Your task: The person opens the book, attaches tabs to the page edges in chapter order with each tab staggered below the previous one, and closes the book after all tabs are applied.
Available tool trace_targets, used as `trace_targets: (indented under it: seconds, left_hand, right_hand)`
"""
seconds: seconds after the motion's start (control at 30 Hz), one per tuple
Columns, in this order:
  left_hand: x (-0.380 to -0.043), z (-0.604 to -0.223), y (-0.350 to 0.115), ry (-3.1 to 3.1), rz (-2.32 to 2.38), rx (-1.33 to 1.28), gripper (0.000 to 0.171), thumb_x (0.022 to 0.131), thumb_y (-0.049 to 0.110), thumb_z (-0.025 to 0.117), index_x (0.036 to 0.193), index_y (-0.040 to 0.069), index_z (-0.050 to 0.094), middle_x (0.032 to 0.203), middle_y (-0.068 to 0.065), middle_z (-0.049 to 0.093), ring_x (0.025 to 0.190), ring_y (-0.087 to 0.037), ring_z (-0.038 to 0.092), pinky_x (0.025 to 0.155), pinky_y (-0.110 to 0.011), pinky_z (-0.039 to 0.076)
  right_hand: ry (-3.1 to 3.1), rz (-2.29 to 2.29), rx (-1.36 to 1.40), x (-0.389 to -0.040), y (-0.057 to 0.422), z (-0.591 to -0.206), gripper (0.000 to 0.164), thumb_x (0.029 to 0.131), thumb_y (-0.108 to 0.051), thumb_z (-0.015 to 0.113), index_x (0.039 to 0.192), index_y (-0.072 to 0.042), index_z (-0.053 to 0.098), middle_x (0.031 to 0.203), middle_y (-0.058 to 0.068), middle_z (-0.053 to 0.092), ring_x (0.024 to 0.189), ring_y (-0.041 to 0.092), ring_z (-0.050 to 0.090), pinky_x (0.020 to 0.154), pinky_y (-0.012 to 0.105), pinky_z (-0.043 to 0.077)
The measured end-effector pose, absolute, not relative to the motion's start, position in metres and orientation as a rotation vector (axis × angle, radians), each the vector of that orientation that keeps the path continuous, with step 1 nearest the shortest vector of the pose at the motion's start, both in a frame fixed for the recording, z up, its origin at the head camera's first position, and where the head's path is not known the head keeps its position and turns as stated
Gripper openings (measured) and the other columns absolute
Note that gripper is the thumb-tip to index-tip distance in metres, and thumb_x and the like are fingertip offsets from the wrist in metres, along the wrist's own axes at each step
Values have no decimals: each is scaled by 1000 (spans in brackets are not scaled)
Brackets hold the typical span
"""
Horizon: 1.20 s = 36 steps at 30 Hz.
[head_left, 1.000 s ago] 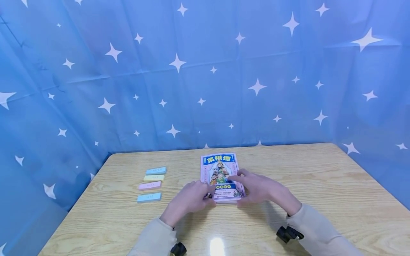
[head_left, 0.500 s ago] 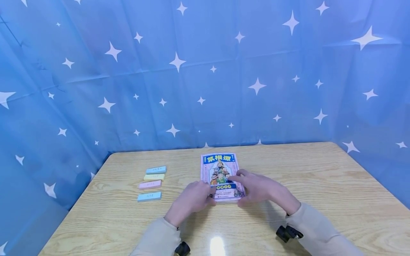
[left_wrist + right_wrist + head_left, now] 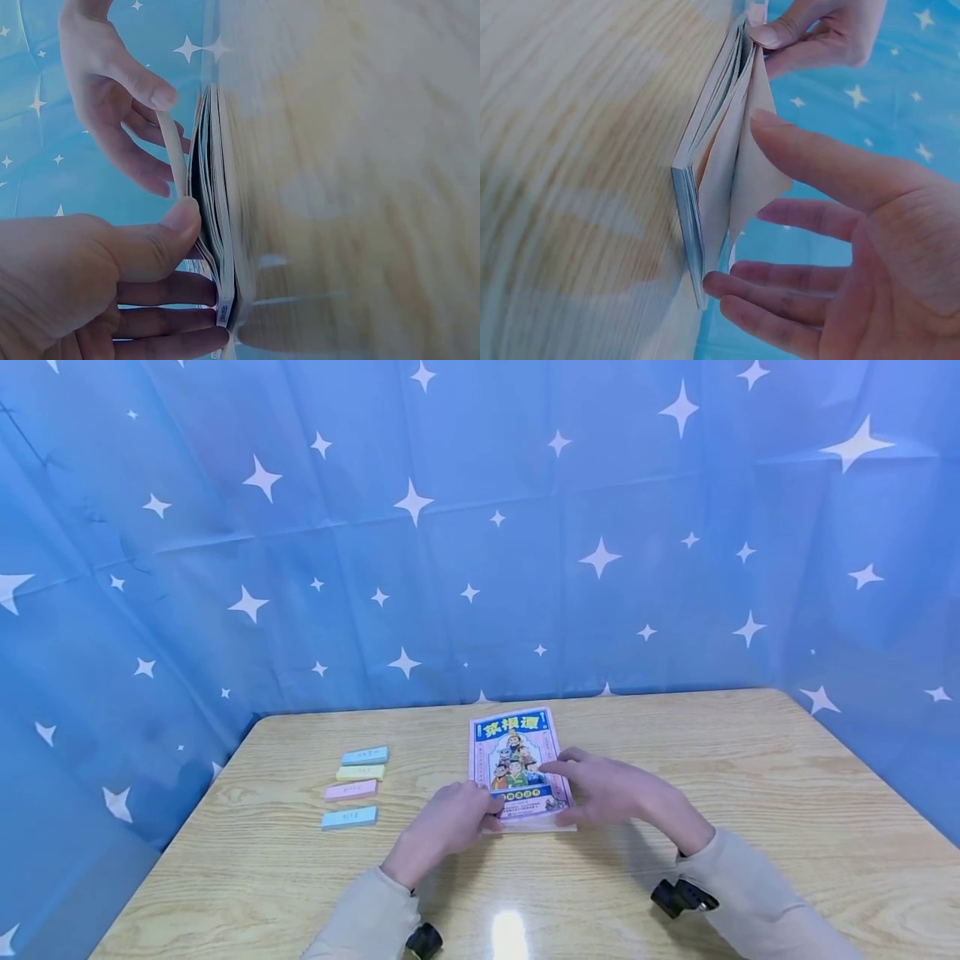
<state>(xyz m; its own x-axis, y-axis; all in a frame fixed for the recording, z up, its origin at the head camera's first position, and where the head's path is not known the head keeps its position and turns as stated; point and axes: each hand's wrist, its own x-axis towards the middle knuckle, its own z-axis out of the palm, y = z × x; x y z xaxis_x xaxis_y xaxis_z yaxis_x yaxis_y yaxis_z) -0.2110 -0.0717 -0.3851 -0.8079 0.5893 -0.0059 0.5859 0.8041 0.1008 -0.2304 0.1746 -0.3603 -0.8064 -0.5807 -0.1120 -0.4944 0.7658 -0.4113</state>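
A paperback book [image 3: 516,760], its pink and blue cover printed with cartoon figures, lies on the table between the two hands. The left hand [image 3: 453,818] grips its near left corner; in the left wrist view the thumb lies at the lower edge of the cover, with the fingers along the book's side. At the near right corner, the right hand [image 3: 615,789] pinches the raised front cover [image 3: 759,165], thumb inside and index finger on the outer face. Pages [image 3: 216,172] show slightly fanned beneath the cover.
To the left of the book, a blue sticky-note pad [image 3: 349,818], a pink pad [image 3: 351,790], a yellow pad [image 3: 361,772] and another blue pad [image 3: 365,755] lie in a column on the wooden table [image 3: 675,735]. A starry blue curtain [image 3: 480,527] hangs behind.
The cover's near edge has come up off the pages, baring a pale strip of paper below it. Both hands stay at the near corners, and the pads have not moved.
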Motion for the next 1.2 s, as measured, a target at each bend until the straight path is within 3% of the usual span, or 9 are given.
trace_targets:
  seconds: [0.33,0.6,0.77,1.2]
  left_hand:
    - [-214,-387,-77,2933,130,1004,29,100,26,65,125,13,74,99,-6,73,64,-9,49,58,-19,42]
    - [-213,-387,-79,2937,154,991,32,98,28,67,127,14,73,108,-8,75,63,-9,51,57,-19,41]
    - [-212,-386,-81,2928,155,1043,28,100,25,65,123,13,74,105,-8,75,67,-7,56,60,-19,46]
    - [-211,-385,-88,2861,163,1072,37,102,12,61,139,12,62,118,-7,71,81,-8,63,73,-21,54]
  right_hand:
    - [2757,-539,-829,-230,178,-356,72,91,-45,73,149,-8,50,145,23,47,124,40,55,100,57,47]
    - [2740,-540,-871,-229,178,-358,75,90,-41,75,150,-5,47,141,23,49,116,35,58,97,53,50]
    - [2751,-535,-874,-229,179,-359,77,91,-42,74,151,-4,45,142,25,48,119,38,58,97,56,49]
    - [2726,-572,-870,-229,180,-359,84,90,-47,74,155,-8,39,146,24,49,126,43,54,100,59,46]
